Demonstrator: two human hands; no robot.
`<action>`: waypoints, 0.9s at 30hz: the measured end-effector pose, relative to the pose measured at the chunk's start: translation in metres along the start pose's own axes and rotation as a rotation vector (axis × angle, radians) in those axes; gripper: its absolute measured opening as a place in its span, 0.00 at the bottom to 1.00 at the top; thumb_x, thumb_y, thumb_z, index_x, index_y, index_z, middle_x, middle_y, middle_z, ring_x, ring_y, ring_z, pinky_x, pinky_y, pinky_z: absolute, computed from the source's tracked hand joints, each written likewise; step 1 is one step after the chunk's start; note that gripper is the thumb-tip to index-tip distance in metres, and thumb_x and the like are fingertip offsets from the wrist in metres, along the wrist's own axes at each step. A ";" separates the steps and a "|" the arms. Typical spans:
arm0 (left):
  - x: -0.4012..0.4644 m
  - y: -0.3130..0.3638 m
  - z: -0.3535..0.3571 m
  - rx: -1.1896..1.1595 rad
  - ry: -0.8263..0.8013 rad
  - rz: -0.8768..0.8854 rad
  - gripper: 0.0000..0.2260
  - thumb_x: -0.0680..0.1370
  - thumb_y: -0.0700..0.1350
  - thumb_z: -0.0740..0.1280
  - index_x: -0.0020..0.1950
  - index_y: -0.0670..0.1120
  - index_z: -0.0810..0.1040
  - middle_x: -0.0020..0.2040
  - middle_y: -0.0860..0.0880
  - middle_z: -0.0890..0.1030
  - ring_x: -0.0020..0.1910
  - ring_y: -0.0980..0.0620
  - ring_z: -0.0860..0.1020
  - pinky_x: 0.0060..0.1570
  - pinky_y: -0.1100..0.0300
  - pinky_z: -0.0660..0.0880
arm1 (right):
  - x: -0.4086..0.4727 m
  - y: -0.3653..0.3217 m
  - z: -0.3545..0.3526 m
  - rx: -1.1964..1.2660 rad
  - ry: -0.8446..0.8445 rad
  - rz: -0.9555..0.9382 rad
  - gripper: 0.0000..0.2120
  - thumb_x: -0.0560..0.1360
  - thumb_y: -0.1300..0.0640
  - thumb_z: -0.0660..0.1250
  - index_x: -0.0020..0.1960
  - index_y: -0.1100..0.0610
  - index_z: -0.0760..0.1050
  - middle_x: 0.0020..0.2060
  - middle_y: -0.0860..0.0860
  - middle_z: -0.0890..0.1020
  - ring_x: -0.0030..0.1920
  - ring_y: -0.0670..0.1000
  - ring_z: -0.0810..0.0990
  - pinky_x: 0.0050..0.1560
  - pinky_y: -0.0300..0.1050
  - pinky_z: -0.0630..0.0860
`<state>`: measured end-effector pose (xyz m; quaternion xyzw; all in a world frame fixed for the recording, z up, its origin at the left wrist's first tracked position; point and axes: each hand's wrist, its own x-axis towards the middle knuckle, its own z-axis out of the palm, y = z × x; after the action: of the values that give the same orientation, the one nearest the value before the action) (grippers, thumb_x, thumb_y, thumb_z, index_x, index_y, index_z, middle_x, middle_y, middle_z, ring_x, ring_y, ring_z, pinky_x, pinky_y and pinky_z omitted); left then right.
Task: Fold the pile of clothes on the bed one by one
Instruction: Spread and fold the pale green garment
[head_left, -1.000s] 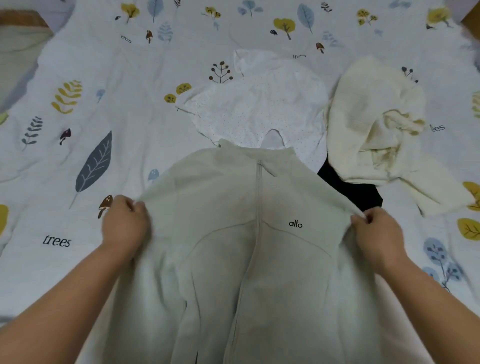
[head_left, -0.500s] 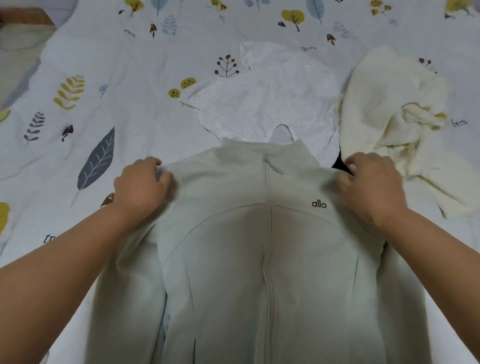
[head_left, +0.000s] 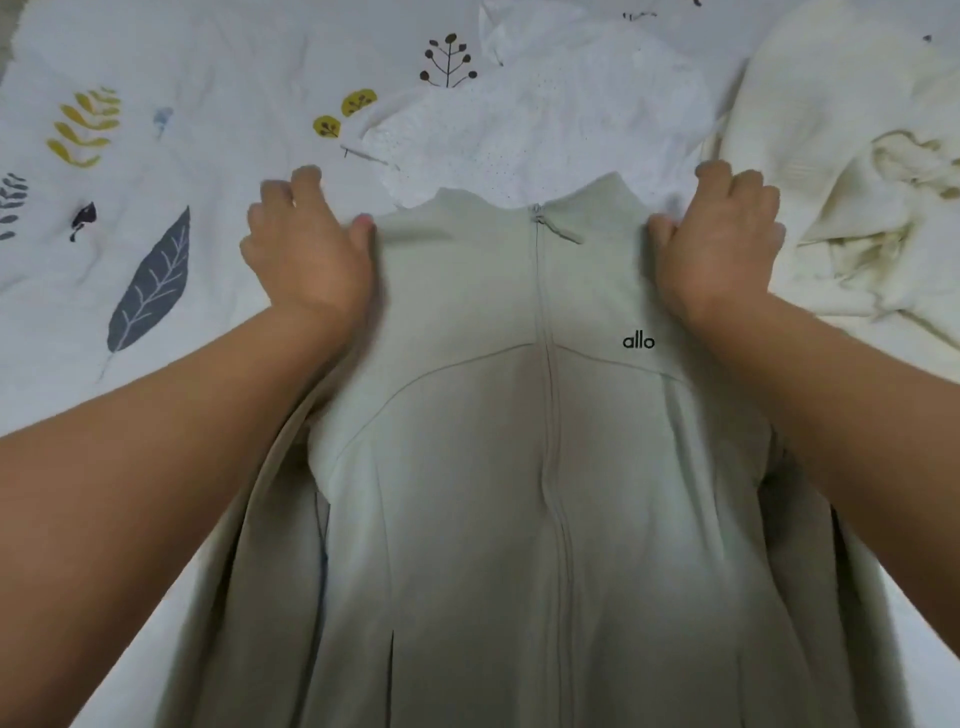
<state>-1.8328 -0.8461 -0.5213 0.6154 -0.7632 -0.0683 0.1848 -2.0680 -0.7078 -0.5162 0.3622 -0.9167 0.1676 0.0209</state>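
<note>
From the head view, a pale sage-green jacket (head_left: 519, 441) lies front-up on the bed sheet (head_left: 218, 73), collar pointing away from the person; its zip (head_left: 550, 364) runs closed down the middle to a stand-up collar, with the small pull tab tilted to one side at the top; curved seams sweep out from the zip across the chest, and a small black "allo" logo (head_left: 638, 341) sits on the chest near the right forearm; the fabric looks smooth and matte, with the sleeves trailing down along both sides under the forearms. The left hand (head_left: 306, 249) rests on one shoulder of the jacket, fingers curled over its edge and thumb pressed onto the cloth, gripping it; the right hand (head_left: 719, 239) grips the other shoulder likewise. Just beyond the collar lies a white dotted garment (head_left: 545, 124), partly under the jacket; beside the right hand sits a crumpled cream garment (head_left: 841, 145); the sheet is white, printed with leaves and small trees.
</note>
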 end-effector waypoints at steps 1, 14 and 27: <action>-0.010 0.005 -0.001 -0.010 0.016 0.045 0.24 0.78 0.51 0.60 0.71 0.43 0.64 0.69 0.39 0.66 0.67 0.39 0.64 0.63 0.47 0.61 | -0.012 -0.003 -0.001 0.023 0.010 -0.031 0.25 0.76 0.54 0.61 0.71 0.60 0.62 0.67 0.62 0.66 0.68 0.61 0.62 0.63 0.55 0.60; -0.101 -0.022 0.046 0.299 -0.455 0.514 0.31 0.73 0.66 0.36 0.75 0.56 0.37 0.78 0.48 0.40 0.76 0.45 0.40 0.69 0.44 0.32 | -0.101 0.025 0.039 -0.309 -0.421 -0.262 0.35 0.74 0.33 0.41 0.76 0.47 0.37 0.76 0.53 0.37 0.75 0.55 0.36 0.71 0.60 0.35; -0.204 -0.017 -0.060 -0.002 -0.402 0.346 0.24 0.76 0.47 0.64 0.70 0.39 0.67 0.72 0.37 0.64 0.72 0.37 0.62 0.69 0.38 0.54 | -0.200 0.007 -0.058 0.086 -0.402 -0.171 0.27 0.79 0.54 0.58 0.76 0.55 0.54 0.76 0.58 0.51 0.76 0.56 0.46 0.73 0.54 0.46</action>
<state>-1.7599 -0.6459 -0.5116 0.4498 -0.8783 -0.1572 0.0391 -1.9303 -0.5532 -0.4952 0.4652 -0.8604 0.1286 -0.1638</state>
